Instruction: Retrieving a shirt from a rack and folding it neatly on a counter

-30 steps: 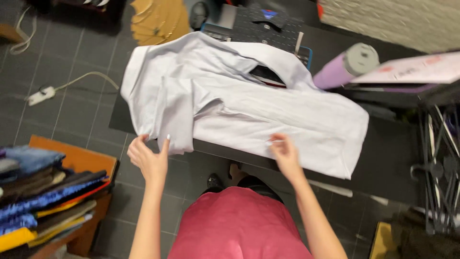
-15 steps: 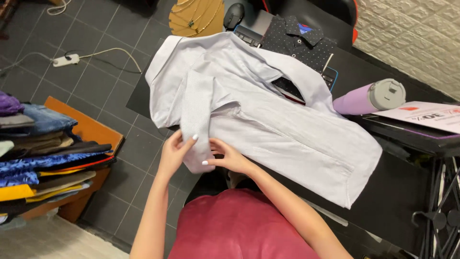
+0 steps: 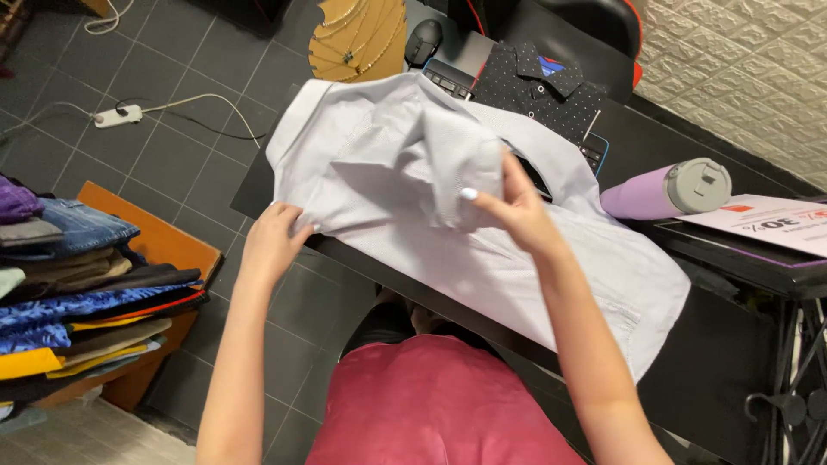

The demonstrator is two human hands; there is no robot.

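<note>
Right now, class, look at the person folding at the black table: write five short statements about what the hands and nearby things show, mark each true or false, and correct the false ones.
1. The right hand lifts a fold of the pale shirt. True.
2. The left hand is on the purple bottle. False: it grips the shirt's near edge; the bottle lies apart, on its side.
3. A dark dotted shirt lies beyond the pale one. True.
4. The stack of folded clothes sits on the black table. False: it sits on an orange shelf beside it.
5. Both hands are empty. False: each holds shirt fabric.
</note>
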